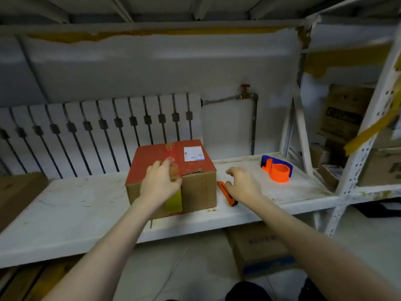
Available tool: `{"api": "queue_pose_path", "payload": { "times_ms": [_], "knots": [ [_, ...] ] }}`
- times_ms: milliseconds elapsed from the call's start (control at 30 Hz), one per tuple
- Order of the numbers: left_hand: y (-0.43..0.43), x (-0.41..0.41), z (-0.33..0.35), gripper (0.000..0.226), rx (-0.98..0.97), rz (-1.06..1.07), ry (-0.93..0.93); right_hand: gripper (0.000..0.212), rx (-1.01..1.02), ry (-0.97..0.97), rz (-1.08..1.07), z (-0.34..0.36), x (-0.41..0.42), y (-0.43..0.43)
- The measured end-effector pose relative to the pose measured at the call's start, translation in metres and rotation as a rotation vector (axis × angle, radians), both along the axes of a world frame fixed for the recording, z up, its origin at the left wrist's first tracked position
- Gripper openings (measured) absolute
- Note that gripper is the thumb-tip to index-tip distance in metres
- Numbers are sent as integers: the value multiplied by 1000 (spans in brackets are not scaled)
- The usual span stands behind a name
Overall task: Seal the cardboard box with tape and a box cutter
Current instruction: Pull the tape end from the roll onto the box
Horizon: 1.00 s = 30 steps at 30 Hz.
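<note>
A cardboard box [199, 187] with a red top and a white label stands on the white shelf [76, 213]. A strip of clear and yellow tape [174, 200] runs over its top and down its front. My left hand [159, 181] presses flat on the box's front top edge, over the tape. An orange box cutter [226, 193] lies on the shelf just right of the box. My right hand [243, 183] hovers over the cutter's far side with fingers spread, holding nothing. An orange and blue tape dispenser [277, 169] sits further right.
A white radiator [97, 131] and a pipe with a red valve [246, 92] line the wall behind. A white metal rack [364, 135] with cardboard boxes stands at the right. More cartons [260, 250] lie on the floor under the shelf.
</note>
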<state>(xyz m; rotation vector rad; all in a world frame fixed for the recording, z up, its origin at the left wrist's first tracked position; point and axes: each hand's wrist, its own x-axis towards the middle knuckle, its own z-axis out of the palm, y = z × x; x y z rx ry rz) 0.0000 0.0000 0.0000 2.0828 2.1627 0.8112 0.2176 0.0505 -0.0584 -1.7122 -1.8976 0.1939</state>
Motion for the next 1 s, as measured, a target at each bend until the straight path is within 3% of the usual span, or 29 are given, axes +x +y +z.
{"api": "queue_pose_path", "payload": {
  "times_ms": [233,400,533,633,733,867,933,1000],
  "knots": [
    [56,14,-11,43,-29,-83,127,21,-341,-120,-77,-70,14,67],
    [93,23,-16,40,-105,-204,240,35,-417,-175,-60,-92,10,107],
    [109,23,-22,34,-130,-228,259,19,-475,-149,-53,-105,7,125],
    [111,22,-26,25,-73,-223,232,25,-487,40,-130,-104,11,130],
    [111,21,-26,23,-86,-224,194,32,-419,383,-212,-92,22,124],
    [107,28,-20,22,-125,-203,108,20,-141,981,42,-42,29,90],
    [100,40,-15,19,-42,-217,-76,20,-149,1127,232,-12,23,67],
    [88,56,-8,22,-72,-267,-412,20,-221,1181,391,11,10,45]
  ]
}}
